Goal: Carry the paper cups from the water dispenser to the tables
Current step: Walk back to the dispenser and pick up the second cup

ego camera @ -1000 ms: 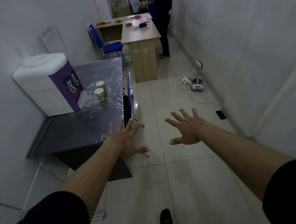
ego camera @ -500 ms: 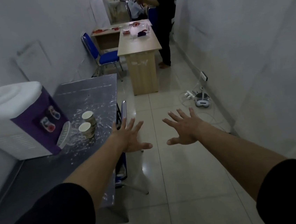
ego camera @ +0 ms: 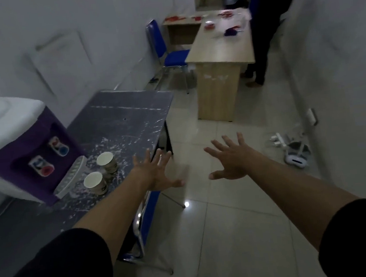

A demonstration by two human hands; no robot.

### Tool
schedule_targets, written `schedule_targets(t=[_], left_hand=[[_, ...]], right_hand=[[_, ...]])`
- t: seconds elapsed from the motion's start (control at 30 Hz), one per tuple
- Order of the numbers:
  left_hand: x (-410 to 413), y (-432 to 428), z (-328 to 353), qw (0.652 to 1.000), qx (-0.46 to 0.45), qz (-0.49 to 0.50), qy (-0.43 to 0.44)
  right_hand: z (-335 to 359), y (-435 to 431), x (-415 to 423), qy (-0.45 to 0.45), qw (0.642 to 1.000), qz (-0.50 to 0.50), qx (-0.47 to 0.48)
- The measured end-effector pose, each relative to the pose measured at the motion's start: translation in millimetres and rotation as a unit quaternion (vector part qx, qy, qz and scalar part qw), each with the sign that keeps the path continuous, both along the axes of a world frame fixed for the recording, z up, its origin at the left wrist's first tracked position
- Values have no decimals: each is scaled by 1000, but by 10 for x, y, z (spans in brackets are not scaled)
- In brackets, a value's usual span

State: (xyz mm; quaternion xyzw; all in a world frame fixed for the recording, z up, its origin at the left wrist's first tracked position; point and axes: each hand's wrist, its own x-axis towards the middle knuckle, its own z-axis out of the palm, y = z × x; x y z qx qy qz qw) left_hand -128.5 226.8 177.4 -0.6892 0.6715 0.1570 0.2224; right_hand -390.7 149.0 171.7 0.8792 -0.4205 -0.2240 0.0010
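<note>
Two paper cups stand upright on a dark grey table (ego camera: 130,116) beside a white and purple water dispenser (ego camera: 18,146): the near cup (ego camera: 95,183) and the far cup (ego camera: 107,162). My left hand (ego camera: 156,173) hovers with spread fingers just right of the cups, over the table's edge, holding nothing. My right hand (ego camera: 230,159) is also spread and empty, out over the tiled floor. A light wooden table (ego camera: 220,51) with small red items stands farther down the room.
A blue chair (ego camera: 145,219) is tucked at the grey table's right edge under my left arm; another blue chair (ego camera: 168,52) stands beyond. Two persons (ego camera: 262,17) stand by the wooden table. A white headset and cables (ego camera: 295,154) lie by the right wall.
I have come closer to the grey table: dispenser and cups are larger and nearer. Both hands stay spread and empty, the left one now close beside the cups.
</note>
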Motion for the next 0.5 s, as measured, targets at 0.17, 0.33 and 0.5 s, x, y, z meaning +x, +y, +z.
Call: schedule_targets(t=[0.17,0.33,0.5], left_hand=[[411,-301,-79,993,16,119,10],[762,-491,-160,974,18,222,37],[1107,-818,-307,947,39,309,76]], right_hand=[[-21,-784,424,-7,997,69,20],[-85,-1350,1122,-22,986,165,23],[-146,-1815,1888,-5,967,256,5]])
